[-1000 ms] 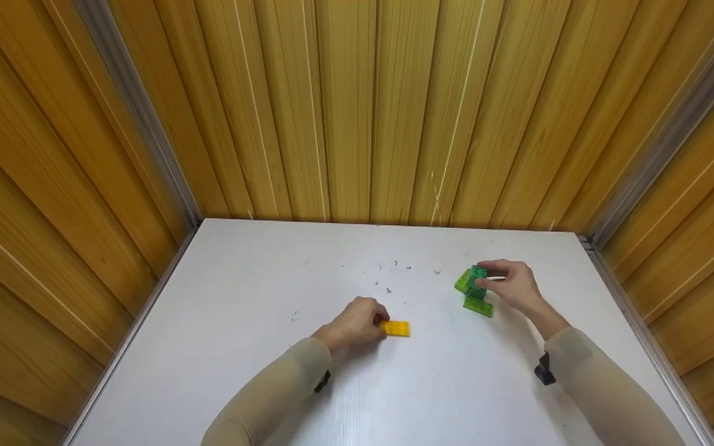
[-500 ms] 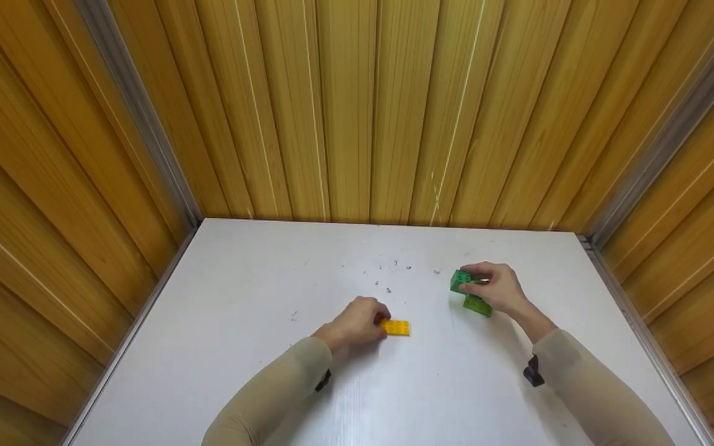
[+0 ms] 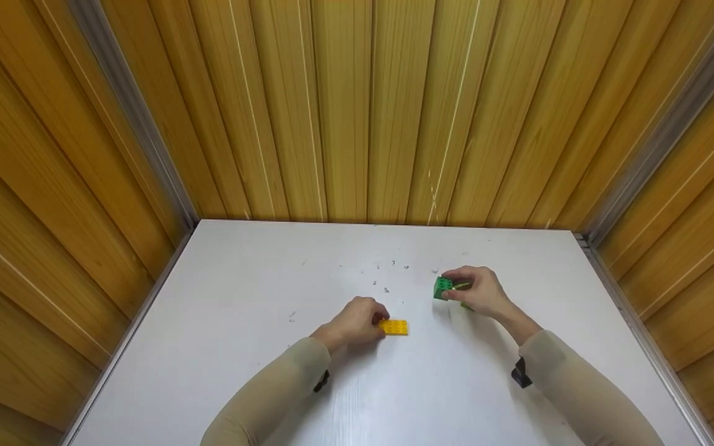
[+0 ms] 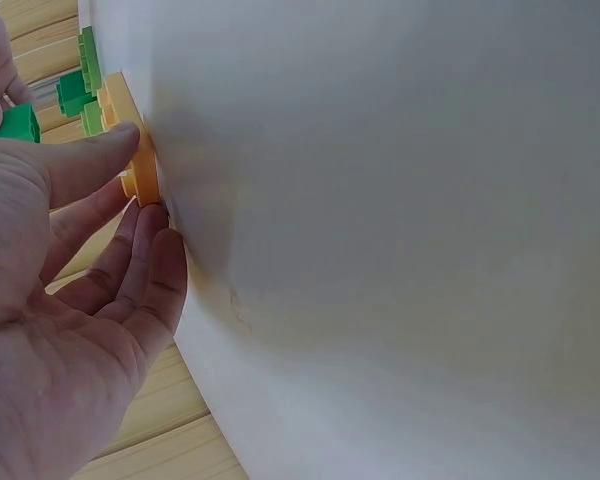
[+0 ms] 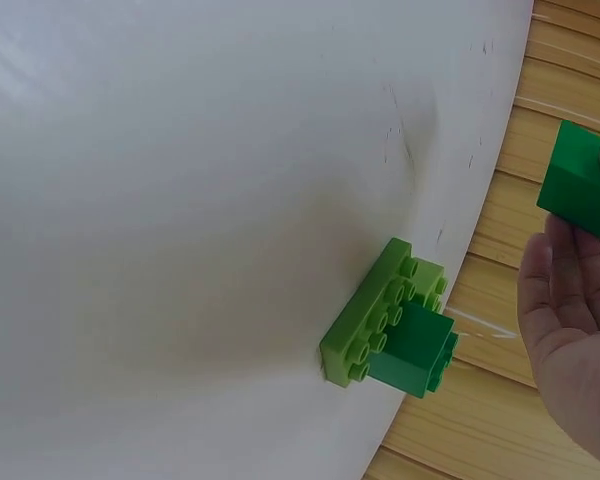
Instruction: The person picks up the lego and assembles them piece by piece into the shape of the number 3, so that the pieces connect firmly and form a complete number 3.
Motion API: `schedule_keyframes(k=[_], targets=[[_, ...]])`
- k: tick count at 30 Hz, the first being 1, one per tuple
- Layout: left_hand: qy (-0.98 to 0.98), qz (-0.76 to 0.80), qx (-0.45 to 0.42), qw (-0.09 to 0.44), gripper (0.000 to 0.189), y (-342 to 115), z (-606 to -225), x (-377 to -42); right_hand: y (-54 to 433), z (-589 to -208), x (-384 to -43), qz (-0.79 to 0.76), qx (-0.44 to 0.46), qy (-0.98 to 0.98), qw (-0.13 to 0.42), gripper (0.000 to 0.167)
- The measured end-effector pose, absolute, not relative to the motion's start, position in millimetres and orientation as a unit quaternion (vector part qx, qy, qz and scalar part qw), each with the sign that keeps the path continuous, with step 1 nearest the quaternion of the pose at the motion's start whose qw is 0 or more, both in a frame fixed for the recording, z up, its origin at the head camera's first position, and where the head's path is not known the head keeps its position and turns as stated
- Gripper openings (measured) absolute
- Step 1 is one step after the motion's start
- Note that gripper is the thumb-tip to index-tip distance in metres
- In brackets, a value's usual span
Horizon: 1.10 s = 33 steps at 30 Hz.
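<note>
My left hand [image 3: 356,322] pinches one end of a flat yellow toy building brick [image 3: 398,327], which lies on the white table studs up. In the left wrist view the thumb lies against that yellow brick [image 4: 128,98]. My right hand [image 3: 484,292] holds a dark green building brick [image 3: 442,288] above the table, between thumb and fingers. The right wrist view shows this green brick [image 5: 577,180] at the fingertips. Below it, on the table, stand light green flat bricks [image 5: 365,318] with a second dark green brick [image 5: 416,350]; the right hand mostly hides them in the head view.
The white table [image 3: 258,266] has small dark marks on it. Wood-panelled walls [image 3: 344,111] enclose it at the back and both sides, with grey metal posts [image 3: 137,118] at the corners.
My right hand has lifted the dark green brick away from the light green bricks and carried it leftward, nearer the yellow brick. My left hand has kept its hold in the same place.
</note>
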<state>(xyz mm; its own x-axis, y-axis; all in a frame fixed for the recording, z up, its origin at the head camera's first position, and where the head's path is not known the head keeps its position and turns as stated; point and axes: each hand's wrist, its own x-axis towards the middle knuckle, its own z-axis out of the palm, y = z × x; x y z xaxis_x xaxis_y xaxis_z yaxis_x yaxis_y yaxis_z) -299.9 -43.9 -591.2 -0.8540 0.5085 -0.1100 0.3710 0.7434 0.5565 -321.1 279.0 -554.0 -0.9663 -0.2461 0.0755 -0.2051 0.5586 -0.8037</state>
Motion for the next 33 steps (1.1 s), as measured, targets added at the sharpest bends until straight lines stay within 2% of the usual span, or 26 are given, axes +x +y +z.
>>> schedule_keyframes(k=[24,33], targets=[[0.925,0.272,0.223,0.144,0.034,-44,-591,-300,244,-560,-307,-0.473,-0.176,0.861,0.056,0.039],[0.923,0.265,0.251,0.123,0.032,-45,-591,-300,236,-564,-303,-0.469,-0.208,0.856,0.058,0.038]])
